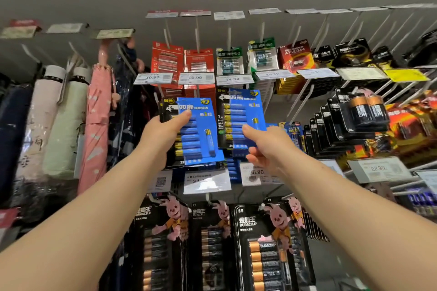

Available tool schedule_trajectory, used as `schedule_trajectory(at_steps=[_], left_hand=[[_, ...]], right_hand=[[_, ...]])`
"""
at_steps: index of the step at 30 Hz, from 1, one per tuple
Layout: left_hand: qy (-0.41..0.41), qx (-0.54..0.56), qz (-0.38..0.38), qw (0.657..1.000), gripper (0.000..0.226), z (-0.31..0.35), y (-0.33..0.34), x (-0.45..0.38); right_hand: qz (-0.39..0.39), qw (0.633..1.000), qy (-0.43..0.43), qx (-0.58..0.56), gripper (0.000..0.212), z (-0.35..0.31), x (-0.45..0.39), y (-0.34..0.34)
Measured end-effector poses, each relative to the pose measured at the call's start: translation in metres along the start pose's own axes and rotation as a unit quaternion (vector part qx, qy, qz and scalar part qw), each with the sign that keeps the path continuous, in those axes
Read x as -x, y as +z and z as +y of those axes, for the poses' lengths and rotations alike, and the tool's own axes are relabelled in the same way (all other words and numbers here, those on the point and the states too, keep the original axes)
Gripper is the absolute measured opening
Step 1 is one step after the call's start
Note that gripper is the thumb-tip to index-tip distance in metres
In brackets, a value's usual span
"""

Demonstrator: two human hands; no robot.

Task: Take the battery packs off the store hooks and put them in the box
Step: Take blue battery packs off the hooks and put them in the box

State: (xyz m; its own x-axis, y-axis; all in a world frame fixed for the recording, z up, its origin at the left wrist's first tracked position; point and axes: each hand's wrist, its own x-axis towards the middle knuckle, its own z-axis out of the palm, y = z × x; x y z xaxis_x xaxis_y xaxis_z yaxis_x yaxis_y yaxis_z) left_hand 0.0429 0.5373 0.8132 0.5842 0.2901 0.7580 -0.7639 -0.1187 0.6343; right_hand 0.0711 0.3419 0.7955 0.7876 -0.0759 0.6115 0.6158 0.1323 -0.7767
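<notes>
Hands each pinch a blue pack on the middle hooks: left hand [160, 136] grips the left pack [196, 132], right hand [264, 146] the right pack [238, 118]. Removal step; next, slide both off toward the unseen box
</notes>
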Motion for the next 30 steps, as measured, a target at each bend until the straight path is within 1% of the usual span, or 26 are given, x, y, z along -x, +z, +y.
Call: schedule_trajectory(at_steps=[4, 8, 11, 13, 16, 20, 27, 30], left_hand=[[0.006, 0.0, 0.008, 1.0, 0.021, 0.001, -0.01, -0.002], [0.004, -0.007, 0.006, 1.0, 0.035, 0.001, -0.016, -0.001], [0.004, -0.015, 0.001, 1.0, 0.024, 0.001, -0.017, 0.001], [0.009, -0.018, -0.003, 1.0, 0.022, 0.002, -0.017, 0.002], [0.011, -0.02, -0.001, 1.0, 0.026, 0.002, -0.017, 0.002], [0.008, -0.014, 0.004, 1.0, 0.041, 0.003, -0.017, 0.0], [0.011, -0.01, 0.001, 1.0, 0.032, 0.006, -0.019, 0.0], [0.012, -0.008, 0.0, 1.0, 0.031, 0.006, -0.019, -0.001]], right_hand=[[0.023, 0.999, -0.011, 0.024, 0.047, -0.004, -0.009, -0.003], [0.027, 0.998, -0.021, 0.055, 0.038, -0.011, -0.01, 0.003], [0.035, 0.995, -0.027, 0.085, 0.032, -0.014, -0.006, 0.008], [0.039, 0.994, -0.03, 0.102, 0.028, -0.015, -0.004, 0.008], [0.037, 0.994, -0.034, 0.096, 0.026, -0.017, -0.001, 0.007], [0.042, 0.993, -0.038, 0.101, 0.026, -0.019, 0.0, 0.006], [0.047, 0.995, -0.036, 0.075, 0.026, -0.025, 0.004, 0.0], [0.05, 0.993, -0.035, 0.104, 0.025, -0.026, 0.004, -0.003]])
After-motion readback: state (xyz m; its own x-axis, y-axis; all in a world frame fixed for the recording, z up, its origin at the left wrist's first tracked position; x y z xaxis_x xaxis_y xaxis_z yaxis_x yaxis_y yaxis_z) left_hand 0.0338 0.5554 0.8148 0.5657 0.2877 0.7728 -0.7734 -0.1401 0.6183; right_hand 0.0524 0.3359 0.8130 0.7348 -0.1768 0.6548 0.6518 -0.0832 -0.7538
